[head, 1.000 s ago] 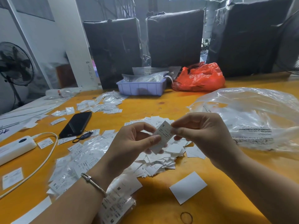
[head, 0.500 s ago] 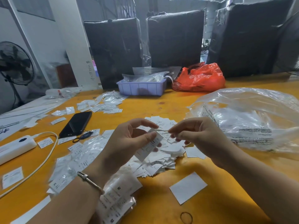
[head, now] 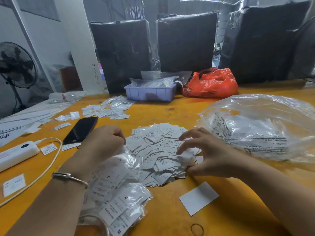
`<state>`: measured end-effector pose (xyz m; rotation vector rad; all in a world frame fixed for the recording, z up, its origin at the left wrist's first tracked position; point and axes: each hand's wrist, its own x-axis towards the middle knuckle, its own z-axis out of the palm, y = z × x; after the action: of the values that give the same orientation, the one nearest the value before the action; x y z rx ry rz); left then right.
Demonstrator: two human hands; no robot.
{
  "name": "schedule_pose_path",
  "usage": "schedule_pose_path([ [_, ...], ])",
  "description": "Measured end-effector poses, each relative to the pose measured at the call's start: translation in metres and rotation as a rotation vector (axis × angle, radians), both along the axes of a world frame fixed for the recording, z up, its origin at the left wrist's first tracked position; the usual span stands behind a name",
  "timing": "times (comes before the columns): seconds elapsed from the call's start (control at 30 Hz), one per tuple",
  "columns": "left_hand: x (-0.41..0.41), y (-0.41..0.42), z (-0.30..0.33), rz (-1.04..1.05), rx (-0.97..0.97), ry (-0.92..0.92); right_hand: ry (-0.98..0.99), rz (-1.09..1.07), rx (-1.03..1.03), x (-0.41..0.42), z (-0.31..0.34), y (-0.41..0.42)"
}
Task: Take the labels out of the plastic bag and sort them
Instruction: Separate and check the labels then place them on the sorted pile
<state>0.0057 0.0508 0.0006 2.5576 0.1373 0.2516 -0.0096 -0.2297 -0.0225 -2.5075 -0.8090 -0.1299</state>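
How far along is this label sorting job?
Roughly midway, judging by the table. Done: a loose pile of labels lies out of the big clear bag, and small packets of labels marked S, M and XL lie in front. In hand: the left hand is curled at the pile's edge, while the right hand reaches over it with fingers spread. Left: most of the pile looks unsorted.
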Motion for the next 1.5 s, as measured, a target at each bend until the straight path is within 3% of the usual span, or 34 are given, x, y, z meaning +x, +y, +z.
schedule_pose_path([
  [0.2,-0.005,-0.008,-0.002,0.004,0.225,0.112,-0.106,-0.080,0.159,0.005,0.002,0.000],
  [0.33,-0.008,-0.013,-0.001,0.014,0.300,0.024,0.057,-0.123,0.486,0.004,0.005,0.000],
  [0.4,-0.009,-0.020,-0.005,-0.050,0.224,-0.145,0.143,-0.111,0.664,0.003,0.006,0.001],
  [0.47,-0.012,-0.032,-0.008,-0.206,0.003,-0.284,0.221,-0.082,0.772,0.003,0.005,0.002],
  [0.53,-0.018,-0.047,-0.010,-0.379,-0.218,-0.273,0.276,-0.030,0.815,0.001,0.004,0.004],
  [0.63,-0.025,-0.063,-0.014,-0.560,-0.362,-0.108,0.295,0.095,0.857,-0.005,0.003,0.012],
  [0.77,-0.027,-0.067,-0.017,-0.638,-0.490,-0.056,0.137,0.041,0.718,-0.008,0.006,0.015],
  [0.87,-0.027,-0.062,-0.015,-0.589,-0.548,-0.021,-0.224,-0.268,0.361,0.003,0.006,-0.001],
  [0.93,-0.026,-0.059,-0.014,-0.549,-0.551,0.026,-0.329,-0.506,0.198,0.012,0.009,-0.017],
  [1.13,-0.025,-0.060,-0.020,-0.488,-0.399,-0.007,-0.251,-0.928,-0.168,0.030,0.007,-0.061],
  [1.3,-0.026,-0.058,-0.018,-0.446,-0.397,-0.019,-0.068,-0.956,-0.289,0.035,0.003,-0.069],
  [1.5,-0.026,-0.059,-0.019,-0.437,-0.383,0.010,-0.093,-0.944,-0.220,0.035,0.003,-0.070],
])
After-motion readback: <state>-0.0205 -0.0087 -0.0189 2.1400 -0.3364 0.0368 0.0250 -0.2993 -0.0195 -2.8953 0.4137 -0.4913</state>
